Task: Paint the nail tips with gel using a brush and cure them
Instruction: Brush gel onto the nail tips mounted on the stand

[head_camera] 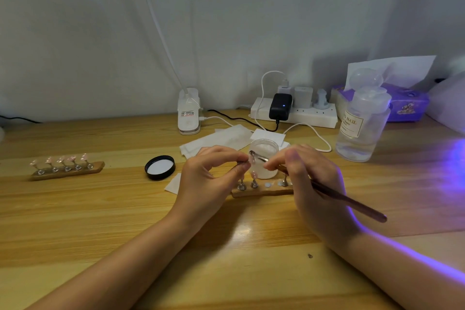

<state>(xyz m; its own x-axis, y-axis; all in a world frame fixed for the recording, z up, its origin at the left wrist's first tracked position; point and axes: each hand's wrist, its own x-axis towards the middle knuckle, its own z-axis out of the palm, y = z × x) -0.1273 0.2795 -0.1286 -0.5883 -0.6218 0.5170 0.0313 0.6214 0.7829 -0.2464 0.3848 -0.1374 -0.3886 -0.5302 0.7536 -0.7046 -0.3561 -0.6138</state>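
Taking the open gel jar [264,158] as the landmark, the scene ran like this. Far to its left sat a wooden holder [67,171] carrying five pink nail tips on stands, apparently finished or waiting. Just left of the jar lay its black lid [160,167], inside facing up. The left hand [214,178] was directly in front of the jar, fingers curled, pinching a small stand with one nail tip [251,158] lifted against the jar's rim line. Below the jar stood a second wooden holder [261,190], with three stands in place and two bare sockets showing. The right hand [314,184], just right of the jar, gripped a long brush [347,200] pen-fashion, its metal ferrule reaching across to the held tip.

The step in hand looked like the painting itself: gel being laid onto a single tip, freehand. The next move would likely call for a light, even stroke without flooding the edges, then seating the stand back in a free socket before curing; violet light spilling in from the right suggested the lamp was out of view there.

Behind the jar were white wipes [226,137] and a power strip [294,113]. To the jar's right a clear pump bottle [362,128] bore a label reading "NAIL"; the finer print was illegible. Behind that sat a purple tissue box [407,104].
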